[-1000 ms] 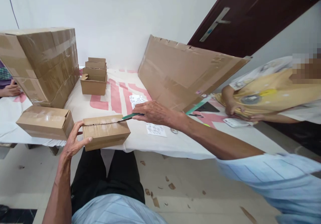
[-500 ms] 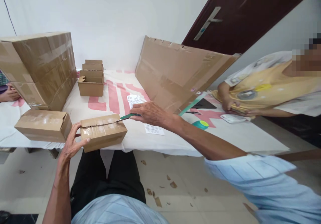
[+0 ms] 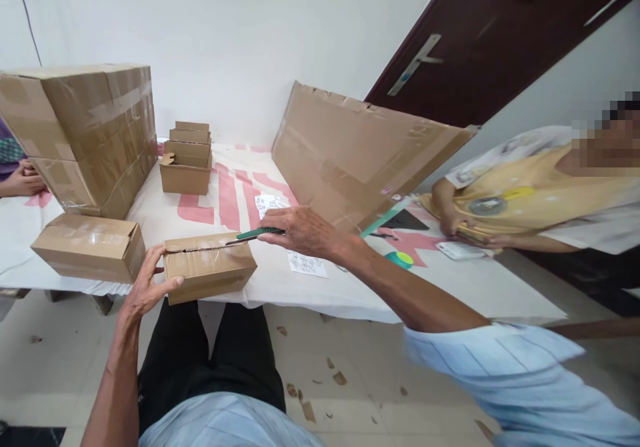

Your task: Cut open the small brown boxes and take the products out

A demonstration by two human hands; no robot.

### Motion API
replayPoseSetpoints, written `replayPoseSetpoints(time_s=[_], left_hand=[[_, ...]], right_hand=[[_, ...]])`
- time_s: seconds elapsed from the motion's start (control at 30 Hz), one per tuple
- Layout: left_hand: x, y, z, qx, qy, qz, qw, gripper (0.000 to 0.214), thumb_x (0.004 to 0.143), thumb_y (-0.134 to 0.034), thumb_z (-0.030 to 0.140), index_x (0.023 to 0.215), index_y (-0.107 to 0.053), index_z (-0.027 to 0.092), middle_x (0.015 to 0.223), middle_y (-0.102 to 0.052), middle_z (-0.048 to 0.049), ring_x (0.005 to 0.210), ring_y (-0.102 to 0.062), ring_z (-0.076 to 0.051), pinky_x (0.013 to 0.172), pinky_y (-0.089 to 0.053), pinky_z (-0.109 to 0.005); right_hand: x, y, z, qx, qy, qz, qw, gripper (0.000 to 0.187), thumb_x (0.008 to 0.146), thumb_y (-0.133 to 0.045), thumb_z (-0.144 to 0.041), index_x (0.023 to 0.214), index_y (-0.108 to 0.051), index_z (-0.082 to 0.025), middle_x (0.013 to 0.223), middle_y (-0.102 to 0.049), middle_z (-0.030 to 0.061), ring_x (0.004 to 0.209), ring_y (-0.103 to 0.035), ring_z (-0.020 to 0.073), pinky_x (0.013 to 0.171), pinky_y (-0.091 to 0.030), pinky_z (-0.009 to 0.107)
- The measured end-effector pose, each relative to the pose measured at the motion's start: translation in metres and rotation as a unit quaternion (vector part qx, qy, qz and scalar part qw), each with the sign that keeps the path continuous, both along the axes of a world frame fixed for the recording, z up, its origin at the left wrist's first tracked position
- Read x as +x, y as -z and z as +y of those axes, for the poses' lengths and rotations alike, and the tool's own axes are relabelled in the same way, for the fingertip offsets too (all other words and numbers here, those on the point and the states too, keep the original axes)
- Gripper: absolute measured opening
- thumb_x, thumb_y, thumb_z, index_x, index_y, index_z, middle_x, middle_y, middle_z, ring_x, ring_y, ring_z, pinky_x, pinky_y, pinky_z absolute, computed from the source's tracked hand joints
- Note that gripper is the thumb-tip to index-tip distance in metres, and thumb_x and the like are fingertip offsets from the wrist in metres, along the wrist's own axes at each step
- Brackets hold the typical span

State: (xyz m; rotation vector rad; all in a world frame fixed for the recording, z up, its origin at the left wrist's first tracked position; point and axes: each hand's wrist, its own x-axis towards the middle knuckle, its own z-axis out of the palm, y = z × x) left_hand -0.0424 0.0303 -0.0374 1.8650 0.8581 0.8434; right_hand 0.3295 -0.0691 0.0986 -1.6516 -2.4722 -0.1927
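A small taped cardboard box (image 3: 215, 279) lies at the table's front edge, just beyond my lap. My left hand (image 3: 149, 285) grips its left end, thumb on the near side and fingers at the far corner. In my right hand (image 3: 305, 231) is a green box cutter (image 3: 256, 233), its blade pointing left at the top seam. The seam is slit on the left, its cut edge ragged. Whether the blade tip is inside the seam or just over it, I cannot tell.
A second small box (image 3: 87, 248) sits to the left, before a stack of taped cartons (image 3: 100, 140). Open boxes (image 3: 185, 173) stand behind. A large cardboard sheet (image 3: 360, 153) leans at the back. Printed papers (image 3: 307, 265) and a tape roll (image 3: 400, 259) lie rightward, near another person (image 3: 520, 200).
The box cutter's tip has shifted a little left along the seam, and its handle lies slightly flatter. My left hand keeps its grip on the box. The whole view has tilted slightly.
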Motion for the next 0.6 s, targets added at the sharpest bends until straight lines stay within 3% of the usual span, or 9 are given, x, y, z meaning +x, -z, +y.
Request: replayPoseSetpoints(time_s=[0.33, 0.53, 0.6], left_hand=[[-0.001, 0.001, -0.001, -0.004, 0.008, -0.001, 1.000, 0.078, 0.083, -0.080, 0.056, 0.152, -0.055, 0.030, 0.163, -0.045, -0.0134, 0.151, -0.046, -0.039, 0.113, -0.052, -0.051], [-0.001, -0.006, -0.003, -0.010, 0.018, 0.014, 1.000, 0.107, 0.084, -0.081, 0.053, 0.174, -0.027, 0.034, 0.176, -0.033, -0.0129, 0.158, -0.038, -0.042, 0.117, -0.050, -0.050], [-0.001, -0.007, -0.004, -0.009, 0.023, 0.013, 1.000, 0.107, 0.085, -0.080, 0.052, 0.175, -0.024, 0.034, 0.176, -0.033, -0.0128, 0.158, -0.038, -0.042, 0.117, -0.050, -0.050]], right_hand=[[-0.018, 0.008, 0.020, -0.004, -0.027, 0.022, 0.999, 0.022, 0.107, -0.059, -0.034, 0.101, -0.077, -0.022, 0.094, -0.075, 0.0052, 0.082, -0.066, 0.0186, 0.067, -0.035, 0.029], [-0.042, 0.002, 0.026, 0.008, -0.066, 0.047, 0.997, 0.023, 0.108, -0.058, -0.033, 0.103, -0.077, -0.021, 0.096, -0.077, 0.0052, 0.080, -0.064, 0.0176, 0.070, -0.037, 0.029], [-0.052, 0.001, 0.029, 0.004, -0.070, 0.042, 0.997, 0.024, 0.108, -0.057, -0.033, 0.104, -0.078, -0.021, 0.097, -0.077, 0.0053, 0.081, -0.064, 0.0175, 0.069, -0.036, 0.029]])
